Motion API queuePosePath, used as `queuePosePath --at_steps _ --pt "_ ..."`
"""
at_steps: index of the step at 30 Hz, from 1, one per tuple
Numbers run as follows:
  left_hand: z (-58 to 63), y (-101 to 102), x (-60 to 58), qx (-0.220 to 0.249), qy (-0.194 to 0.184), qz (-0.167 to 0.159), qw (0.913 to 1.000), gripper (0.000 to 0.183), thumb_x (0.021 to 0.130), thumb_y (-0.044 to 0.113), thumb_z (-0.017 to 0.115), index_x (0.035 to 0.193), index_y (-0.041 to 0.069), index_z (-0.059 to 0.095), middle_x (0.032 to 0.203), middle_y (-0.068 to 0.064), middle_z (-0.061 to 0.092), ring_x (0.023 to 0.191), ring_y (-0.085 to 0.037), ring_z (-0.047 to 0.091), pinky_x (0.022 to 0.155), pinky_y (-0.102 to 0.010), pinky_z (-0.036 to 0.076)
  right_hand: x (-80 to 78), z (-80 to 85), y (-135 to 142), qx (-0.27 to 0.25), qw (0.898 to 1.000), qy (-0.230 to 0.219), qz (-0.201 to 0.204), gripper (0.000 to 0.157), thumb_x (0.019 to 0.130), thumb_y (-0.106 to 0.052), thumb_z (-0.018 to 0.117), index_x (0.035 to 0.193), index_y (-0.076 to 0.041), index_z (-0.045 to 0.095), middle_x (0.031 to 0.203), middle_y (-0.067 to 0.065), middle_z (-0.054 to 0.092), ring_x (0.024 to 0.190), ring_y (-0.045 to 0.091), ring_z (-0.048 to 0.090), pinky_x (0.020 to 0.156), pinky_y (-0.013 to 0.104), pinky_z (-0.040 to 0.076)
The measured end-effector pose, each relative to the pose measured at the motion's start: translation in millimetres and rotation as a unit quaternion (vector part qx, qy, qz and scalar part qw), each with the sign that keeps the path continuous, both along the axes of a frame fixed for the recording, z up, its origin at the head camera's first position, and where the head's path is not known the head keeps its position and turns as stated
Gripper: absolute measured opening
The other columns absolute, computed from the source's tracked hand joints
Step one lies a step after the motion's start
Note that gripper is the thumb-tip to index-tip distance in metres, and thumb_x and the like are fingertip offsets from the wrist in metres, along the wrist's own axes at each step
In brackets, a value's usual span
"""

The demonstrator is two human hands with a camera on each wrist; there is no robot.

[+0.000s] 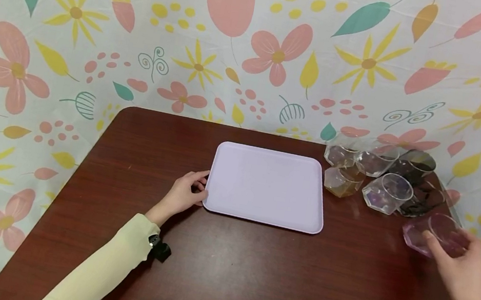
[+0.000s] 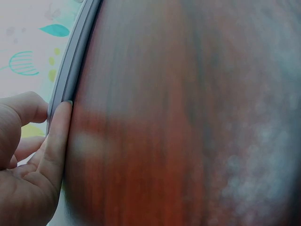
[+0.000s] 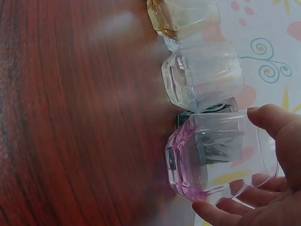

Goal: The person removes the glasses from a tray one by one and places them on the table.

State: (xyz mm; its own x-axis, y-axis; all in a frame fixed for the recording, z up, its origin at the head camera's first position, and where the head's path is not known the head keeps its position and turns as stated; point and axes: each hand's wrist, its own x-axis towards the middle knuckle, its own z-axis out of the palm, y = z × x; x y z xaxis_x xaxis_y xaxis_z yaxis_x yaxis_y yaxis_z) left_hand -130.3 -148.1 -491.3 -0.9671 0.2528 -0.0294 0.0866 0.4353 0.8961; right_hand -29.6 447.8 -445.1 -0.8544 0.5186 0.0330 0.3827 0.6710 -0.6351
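Note:
A pale lavender rectangular tray (image 1: 266,187) lies flat on the brown table. At its left end my left hand (image 1: 182,192) pinches the rim; the left wrist view shows the tray edge (image 2: 75,56) between thumb and fingers. On the right, my right hand (image 1: 461,266) grips a clear glass with a pink-tinted faceted base (image 1: 419,236), thumb on one side and fingers on the other. In the right wrist view this pink glass (image 3: 188,165) overlaps a dark grey glass (image 3: 218,146) behind it.
Several more faceted glasses stand clustered at the table's back right corner: an amber one (image 1: 343,181), a clear iridescent one (image 1: 385,195), a dark one (image 1: 413,165) and others. A flower-print cloth (image 1: 256,43) hangs behind the table (image 1: 249,276) and along its right side.

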Motion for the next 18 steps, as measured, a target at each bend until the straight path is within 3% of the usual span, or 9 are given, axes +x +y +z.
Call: queuePosePath --at_steps 1,3,5,9,11,13,15,18 --pt "-0.1 -0.2 -0.2 -0.001 0.0 0.001 1.0 0.059 0.09 -0.004 0.066 0.148 -0.003 0.054 0.117 -0.021 0.06 0.101 -0.032 0.066 0.063 -0.031 0.066 -0.7 0.0 0.5 0.001 1.0 0.001 0.002 0.085 0.096 -0.039 0.068 0.157 0.005 0.03 0.146 0.038 0.046 0.119 0.04 0.053 0.075 0.008 0.034" --pt "0.8 0.3 -0.2 0.0 -0.001 0.003 1.0 0.059 0.09 -0.004 0.065 0.148 -0.003 0.054 0.117 -0.021 0.06 0.101 -0.031 0.066 0.063 -0.031 0.066 -1.8 0.1 2.2 0.002 1.0 0.004 0.009 0.085 0.096 -0.039 0.069 0.157 0.005 0.031 0.144 0.038 0.047 0.105 0.017 0.055 0.073 0.008 0.033" --pt "1.3 0.8 -0.1 -0.002 -0.004 0.005 1.0 0.06 0.089 -0.004 0.065 0.148 -0.002 0.054 0.117 -0.021 0.06 0.101 -0.031 0.065 0.063 -0.03 0.066 -2.7 -0.4 4.2 -0.001 1.0 0.01 0.019 0.084 0.095 -0.038 0.07 0.156 0.005 0.032 0.143 0.038 0.048 0.093 -0.004 0.044 0.072 0.007 0.032" --pt "0.8 1.5 -0.5 -0.007 -0.008 0.005 0.9999 0.06 0.09 -0.003 0.065 0.149 -0.001 0.054 0.117 -0.019 0.06 0.101 -0.03 0.065 0.063 -0.029 0.066 -3.3 -1.4 7.5 -0.014 0.999 0.015 0.035 0.085 0.095 -0.037 0.07 0.156 0.007 0.03 0.142 0.038 0.046 0.089 -0.018 0.031 0.069 0.005 0.032" --pt "0.0 1.6 -1.1 -0.01 -0.008 0.003 0.9999 0.06 0.091 -0.002 0.065 0.149 -0.001 0.054 0.117 -0.019 0.06 0.102 -0.03 0.065 0.063 -0.029 0.066 -3.5 -1.9 8.1 -0.015 0.999 0.012 0.035 0.085 0.096 -0.037 0.07 0.156 0.007 0.029 0.142 0.037 0.046 0.091 -0.016 0.033 0.071 0.005 0.032" --pt "-0.4 1.9 -1.8 -0.01 -0.008 0.002 0.9999 0.059 0.091 -0.001 0.065 0.149 -0.001 0.054 0.117 -0.019 0.06 0.102 -0.03 0.065 0.063 -0.029 0.066 -3.3 -1.8 8.4 -0.017 0.999 0.006 0.035 0.087 0.096 -0.038 0.069 0.158 0.006 0.027 0.144 0.037 0.045 0.097 -0.004 0.045 0.075 0.006 0.033" --pt "-0.7 2.4 -2.4 -0.007 -0.009 0.003 0.9999 0.059 0.091 -0.001 0.066 0.149 -0.001 0.054 0.117 -0.019 0.06 0.102 -0.029 0.064 0.063 -0.03 0.066 -2.5 -1.3 8.5 -0.022 0.999 0.001 0.037 0.089 0.097 -0.039 0.067 0.16 0.006 0.023 0.146 0.04 0.042 0.11 0.019 0.054 0.082 0.007 0.035" --pt "-0.3 2.6 -2.0 0.0 -0.014 0.005 0.9999 0.058 0.092 -0.002 0.066 0.149 -0.002 0.054 0.118 -0.02 0.06 0.104 -0.03 0.064 0.065 -0.029 0.066 0.4 0.8 4.8 -0.033 0.999 0.005 0.036 0.09 0.1 -0.039 0.062 0.162 0.004 0.015 0.152 0.043 0.035 0.133 0.052 0.042 0.104 0.01 0.032"
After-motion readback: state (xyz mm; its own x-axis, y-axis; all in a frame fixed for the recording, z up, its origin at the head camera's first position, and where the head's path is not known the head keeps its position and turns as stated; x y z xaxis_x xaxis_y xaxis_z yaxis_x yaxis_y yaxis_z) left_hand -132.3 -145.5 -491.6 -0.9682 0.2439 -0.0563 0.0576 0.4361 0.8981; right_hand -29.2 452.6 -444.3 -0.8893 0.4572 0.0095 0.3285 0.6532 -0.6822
